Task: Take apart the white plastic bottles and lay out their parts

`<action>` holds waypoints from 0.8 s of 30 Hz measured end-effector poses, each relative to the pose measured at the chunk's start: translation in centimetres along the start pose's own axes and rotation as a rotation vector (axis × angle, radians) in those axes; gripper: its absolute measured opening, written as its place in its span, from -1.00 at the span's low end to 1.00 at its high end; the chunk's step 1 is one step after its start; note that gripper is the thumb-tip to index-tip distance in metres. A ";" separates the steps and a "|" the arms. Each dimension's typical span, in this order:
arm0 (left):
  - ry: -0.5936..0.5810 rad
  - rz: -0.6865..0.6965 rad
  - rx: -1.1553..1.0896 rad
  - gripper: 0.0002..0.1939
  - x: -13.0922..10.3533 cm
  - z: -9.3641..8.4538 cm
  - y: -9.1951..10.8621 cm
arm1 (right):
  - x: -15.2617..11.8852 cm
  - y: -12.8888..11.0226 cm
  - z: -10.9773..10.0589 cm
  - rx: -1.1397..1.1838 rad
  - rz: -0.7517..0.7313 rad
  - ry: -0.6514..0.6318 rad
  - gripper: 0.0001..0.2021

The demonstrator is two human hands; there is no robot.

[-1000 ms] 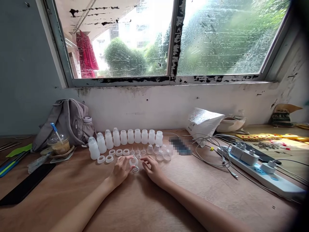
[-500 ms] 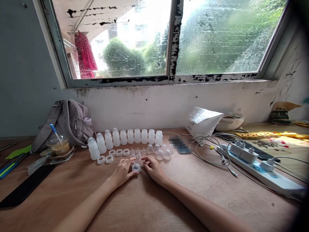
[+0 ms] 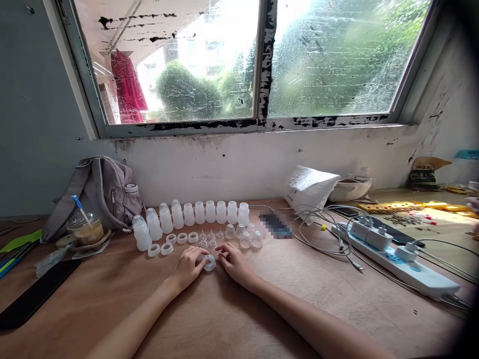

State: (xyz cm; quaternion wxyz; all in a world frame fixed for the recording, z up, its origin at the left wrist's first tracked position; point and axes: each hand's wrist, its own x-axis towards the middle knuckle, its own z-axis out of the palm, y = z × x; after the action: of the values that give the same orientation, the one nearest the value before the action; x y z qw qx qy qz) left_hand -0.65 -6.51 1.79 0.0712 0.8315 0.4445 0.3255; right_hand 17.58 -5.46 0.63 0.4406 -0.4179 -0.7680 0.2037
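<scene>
My left hand point(image 3: 189, 264) has its thumb and fingers at the near edge of a translucent bottle collar ring point(image 3: 210, 264) on the table, seeming to grip it. My right hand point(image 3: 232, 261) rests just right of the ring, apart from it, fingers loosely bent and spread, nothing visible in them. Beyond my hands lie small clear nipples point(image 3: 211, 234) and several white collar rings point(image 3: 166, 248). Clear domed caps point(image 3: 251, 240) stand to the right of these. Behind is a row of frosted baby bottles point(image 3: 189, 214); the leftmost ones wear clear caps.
On the left are a grey backpack point(image 3: 103, 194), an iced drink cup point(image 3: 87, 230) and a black flat slab point(image 3: 39, 294). To the right are a white pouch point(image 3: 310, 192), loose cables point(image 3: 318, 239) and a power strip point(image 3: 422, 271). At the far right edge, part of another person's hand point(image 3: 473, 204) shows.
The view has shifted slightly. My left thumb has moved up onto the collar ring's edge, and the left fingers have drawn in. My right hand stays nearly the same.
</scene>
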 end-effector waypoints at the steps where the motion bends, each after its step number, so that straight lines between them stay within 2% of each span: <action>1: 0.001 -0.003 -0.004 -0.82 0.0 0.1 0.0 | 0.0 0.0 0.0 -0.005 -0.005 -0.004 -0.80; 11: 0.034 -0.048 -0.036 -0.82 0.1 0.0 -0.1 | -0.4 -0.1 0.3 -0.040 -0.122 -0.081 -0.75; 15: 0.031 -0.126 -0.249 -0.81 0.2 0.2 0.2 | -0.4 -0.5 0.1 -0.012 -0.137 -0.112 -0.74; 20: -0.015 -0.283 -0.616 -0.74 0.2 0.7 1.1 | -0.3 -1.0 -0.2 0.104 -0.059 -0.069 -0.94; 24: 0.035 -0.351 -0.699 -0.65 0.0 0.9 1.6 | -0.1 -0.9 -0.2 0.156 0.000 -0.031 -0.94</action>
State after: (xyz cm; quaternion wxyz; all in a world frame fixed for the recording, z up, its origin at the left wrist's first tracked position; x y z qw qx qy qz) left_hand 0.98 -7.27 1.76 0.3971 0.6628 0.4433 0.4545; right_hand 17.32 -6.07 1.32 0.4600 -0.3791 -0.7564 0.2692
